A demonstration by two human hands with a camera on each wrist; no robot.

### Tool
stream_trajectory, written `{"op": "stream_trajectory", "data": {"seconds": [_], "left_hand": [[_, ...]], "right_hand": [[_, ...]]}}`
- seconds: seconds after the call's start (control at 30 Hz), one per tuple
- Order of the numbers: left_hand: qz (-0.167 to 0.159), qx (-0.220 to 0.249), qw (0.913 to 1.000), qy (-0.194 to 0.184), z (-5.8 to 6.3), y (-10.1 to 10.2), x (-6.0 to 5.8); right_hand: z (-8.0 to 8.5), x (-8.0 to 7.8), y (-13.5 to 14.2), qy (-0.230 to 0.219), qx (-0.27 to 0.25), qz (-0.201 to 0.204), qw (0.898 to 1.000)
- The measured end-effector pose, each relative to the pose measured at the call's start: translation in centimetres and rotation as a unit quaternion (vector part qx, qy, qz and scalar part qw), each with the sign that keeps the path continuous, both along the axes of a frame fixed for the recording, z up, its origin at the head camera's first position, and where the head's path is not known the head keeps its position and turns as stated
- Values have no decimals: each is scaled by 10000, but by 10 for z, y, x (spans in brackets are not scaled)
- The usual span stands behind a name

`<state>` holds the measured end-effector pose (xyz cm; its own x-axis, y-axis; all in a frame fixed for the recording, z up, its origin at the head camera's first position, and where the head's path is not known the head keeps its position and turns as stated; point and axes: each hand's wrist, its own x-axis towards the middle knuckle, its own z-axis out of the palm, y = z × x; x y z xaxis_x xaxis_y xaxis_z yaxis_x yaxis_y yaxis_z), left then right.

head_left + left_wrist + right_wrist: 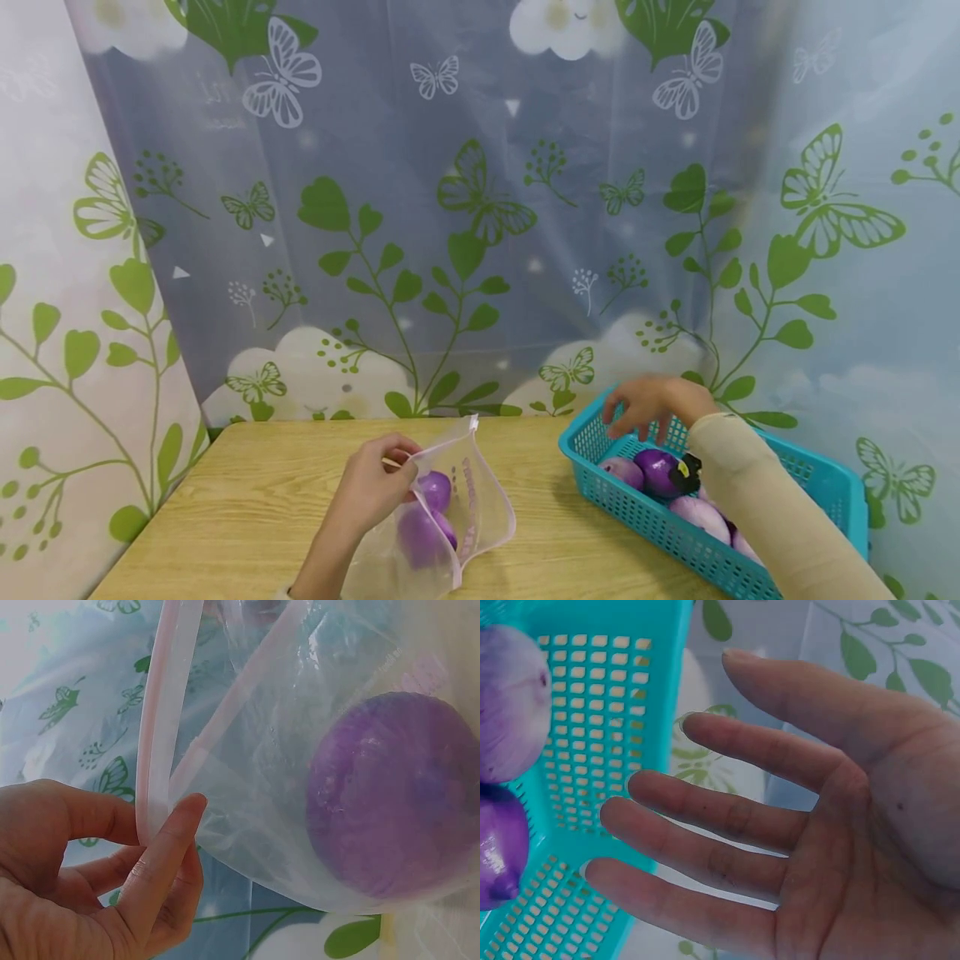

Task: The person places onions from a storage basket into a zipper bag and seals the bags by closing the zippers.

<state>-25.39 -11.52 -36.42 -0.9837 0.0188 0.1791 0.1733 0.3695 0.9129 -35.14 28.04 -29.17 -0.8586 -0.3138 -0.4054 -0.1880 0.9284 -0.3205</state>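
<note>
Head view: left hand [377, 482] pinches bag edge [457, 568]; right hand [651, 405], fingers apart, hovers by basket rim [840, 478], table [543, 500] between

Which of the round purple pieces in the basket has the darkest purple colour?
The glossy purple piece beside the black object; the other round pieces look paler.

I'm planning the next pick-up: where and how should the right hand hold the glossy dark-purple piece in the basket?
Probably round the upper flanks of the glossy dark-purple piece, with the right hand coming from above, through the open top of the basket. Its body is rounded and its top uncovered, while a paler piece beside it leaves less room low down.
</note>
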Motion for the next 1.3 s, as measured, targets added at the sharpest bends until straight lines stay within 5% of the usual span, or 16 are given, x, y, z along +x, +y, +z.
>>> {"op": "stream_trajectory", "data": {"seconds": [1.3], "left_hand": [[42, -98, 9999, -63, 2, -1, 1]], "right_hand": [[-55, -19, 69, -153, -423, -1050, 9935]]}}
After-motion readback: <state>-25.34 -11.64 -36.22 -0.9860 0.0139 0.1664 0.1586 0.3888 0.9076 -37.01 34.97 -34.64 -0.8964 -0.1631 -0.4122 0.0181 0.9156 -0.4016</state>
